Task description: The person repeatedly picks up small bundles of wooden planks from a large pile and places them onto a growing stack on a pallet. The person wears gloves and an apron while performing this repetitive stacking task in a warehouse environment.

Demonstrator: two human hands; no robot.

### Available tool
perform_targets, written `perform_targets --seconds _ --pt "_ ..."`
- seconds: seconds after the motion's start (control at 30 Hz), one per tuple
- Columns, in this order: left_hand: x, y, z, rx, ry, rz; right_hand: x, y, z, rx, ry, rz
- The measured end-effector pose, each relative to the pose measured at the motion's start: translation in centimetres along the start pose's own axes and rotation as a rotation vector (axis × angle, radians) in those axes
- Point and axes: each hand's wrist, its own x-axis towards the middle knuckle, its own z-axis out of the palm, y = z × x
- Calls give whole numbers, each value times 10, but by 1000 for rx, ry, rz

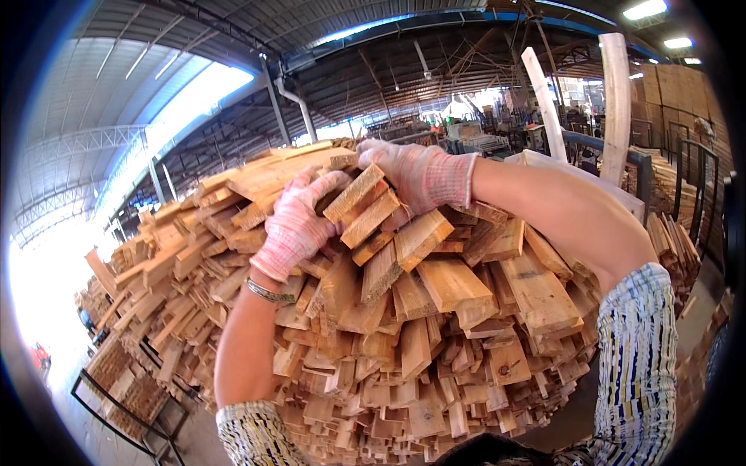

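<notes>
Both my hands wear pale pink knit gloves and reach to the top of a large heap of sawn wooden boards (454, 291). Between them is a small bunch of short wooden boards (359, 196), cut ends toward me. My left hand (299, 220) is closed against the left side of the bunch, its thumb near the lower boards. On the other side, my right hand (423, 175) wraps over the boards from above and the right; some of its fingertips are hidden behind the wood. More loose boards lie directly under and around both hands.
Two upright pale wooden posts (614, 109) rise at the right of the heap, by a dark metal frame (641, 175). Another metal rack (116, 404) with stacked wood stands at lower left. More timber (672, 248) is piled at far right, and machinery (474, 136) fills the background.
</notes>
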Motion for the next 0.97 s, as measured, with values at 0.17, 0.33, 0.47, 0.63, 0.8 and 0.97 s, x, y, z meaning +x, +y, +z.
perform_targets --seconds 0.17,0.33,0.47,0.63,0.8,0.97 --pt "-6 44 -16 130 -99 -139 -6 -12 -17 -93 -73 109" --pt "-18 60 -22 107 -17 -73 -20 -35 -30 58 -138 195" --pt "-46 77 -58 152 -8 -25 -22 -109 -73 -89 -197 377" --pt "-80 98 -92 -490 306 225 -74 -132 -87 121 312 -141" --pt "-92 45 -84 -1216 310 -291 -71 -122 -104 615 62 198" --pt "-95 52 -58 -1704 117 -650 -61 -107 -117 829 50 645"
